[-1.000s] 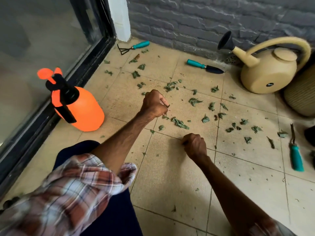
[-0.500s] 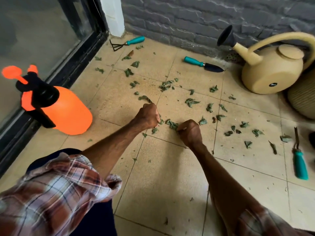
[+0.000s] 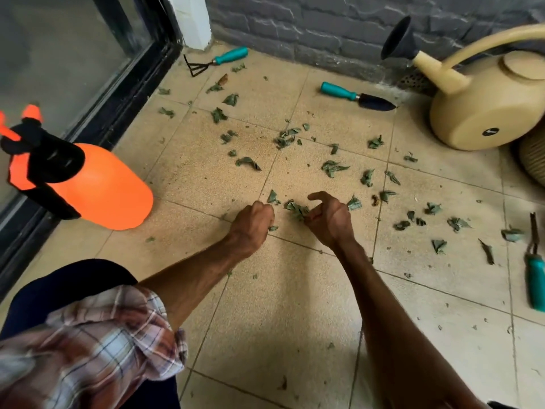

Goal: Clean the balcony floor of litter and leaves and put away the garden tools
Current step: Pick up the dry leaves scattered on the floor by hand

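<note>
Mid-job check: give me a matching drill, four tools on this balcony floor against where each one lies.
Things:
1 sprayer
2 rake
3 trowel
4 can

Places:
A far corner, by the white post
B far right, near the wall
C left, beside the glass door
D at the wall's foot, left of the can

Pairs: 1-C, 2-A, 3-D, 4-B

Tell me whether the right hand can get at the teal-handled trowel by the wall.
Probably yes, with a forward lean. The right hand pinches leaves, and only tile and scattered leaves lie between it and the trowel; nothing stands in the way.
</note>
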